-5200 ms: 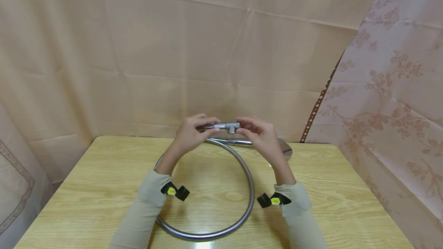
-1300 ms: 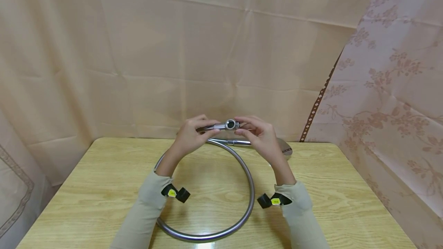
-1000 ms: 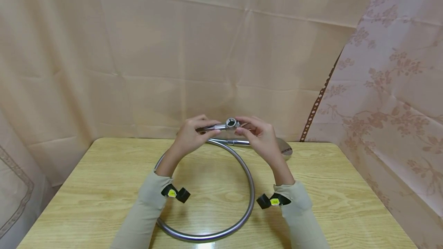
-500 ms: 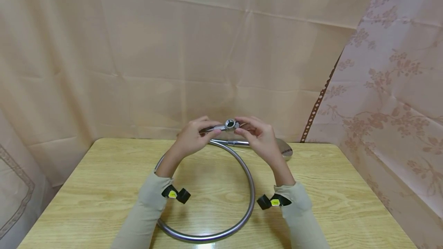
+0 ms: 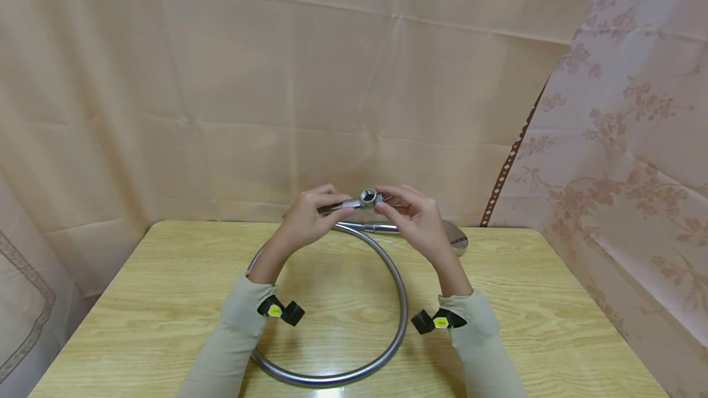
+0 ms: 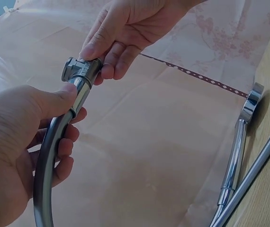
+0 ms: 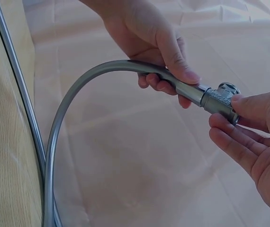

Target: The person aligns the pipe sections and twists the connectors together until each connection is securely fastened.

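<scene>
My left hand [image 5: 304,220] grips the end of a grey metal shower hose [image 7: 97,71], its thumb on the smooth chrome collar [image 7: 189,90]. At that end sits a small chrome T-shaped fitting [image 6: 85,70], in line with the collar. My right hand [image 5: 415,217] pinches the fitting's far end between thumb and fingers. A round threaded opening of the fitting faces the head camera. Both hands are raised above the back of the table. The fingertips partly cover the fitting's outer end.
On the wood-grain table [image 5: 498,312] the rest of the hose lies in a wide loop below my hands. Behind them, near the back edge, lies a chrome shower head [image 5: 456,238] with its handle [image 6: 234,156]. A beige curtain [image 5: 332,78] hangs behind the table.
Since the oldest frame the fitting has turned about the hose's axis, its side opening swinging from downward to face the head camera. Lately it tilts only slightly; both hands keep their holds.
</scene>
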A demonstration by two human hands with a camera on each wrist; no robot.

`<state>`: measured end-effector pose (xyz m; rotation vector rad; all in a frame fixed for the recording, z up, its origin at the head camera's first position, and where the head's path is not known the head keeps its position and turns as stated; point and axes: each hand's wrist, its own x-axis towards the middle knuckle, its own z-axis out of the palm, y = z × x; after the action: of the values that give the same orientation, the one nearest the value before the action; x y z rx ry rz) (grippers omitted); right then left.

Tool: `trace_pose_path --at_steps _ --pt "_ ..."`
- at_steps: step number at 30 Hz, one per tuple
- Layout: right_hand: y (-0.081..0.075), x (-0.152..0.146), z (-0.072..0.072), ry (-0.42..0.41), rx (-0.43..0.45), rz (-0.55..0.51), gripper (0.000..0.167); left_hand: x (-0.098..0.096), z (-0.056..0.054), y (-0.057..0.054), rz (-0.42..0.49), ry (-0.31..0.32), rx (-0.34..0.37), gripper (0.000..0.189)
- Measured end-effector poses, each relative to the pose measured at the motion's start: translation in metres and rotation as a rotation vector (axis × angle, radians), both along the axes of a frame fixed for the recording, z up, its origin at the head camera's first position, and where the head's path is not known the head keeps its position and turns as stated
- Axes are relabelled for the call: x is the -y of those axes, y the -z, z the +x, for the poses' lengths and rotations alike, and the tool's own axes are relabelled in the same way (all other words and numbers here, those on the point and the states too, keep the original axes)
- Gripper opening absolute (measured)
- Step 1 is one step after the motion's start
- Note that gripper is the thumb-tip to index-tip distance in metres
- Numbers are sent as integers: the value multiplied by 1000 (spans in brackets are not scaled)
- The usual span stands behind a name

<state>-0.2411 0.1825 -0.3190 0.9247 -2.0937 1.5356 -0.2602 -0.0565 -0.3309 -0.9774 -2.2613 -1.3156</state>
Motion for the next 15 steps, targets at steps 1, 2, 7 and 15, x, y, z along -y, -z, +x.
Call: trace_pose_path --at_steps 1,2,7,15 --pt "0 0 0 -3 -2 -2 28 0 0 0 6 0 -1 18" --pt "0 0 0 -5 -3 -3 28 0 0 0 13 2 -1 18" --pt "1 0 0 -5 -7 -4 27 0 -1 1 39 8 -17 19" --pt "0 0 1 12 -11 -9 25 -2 -1 1 101 28 -36 19"
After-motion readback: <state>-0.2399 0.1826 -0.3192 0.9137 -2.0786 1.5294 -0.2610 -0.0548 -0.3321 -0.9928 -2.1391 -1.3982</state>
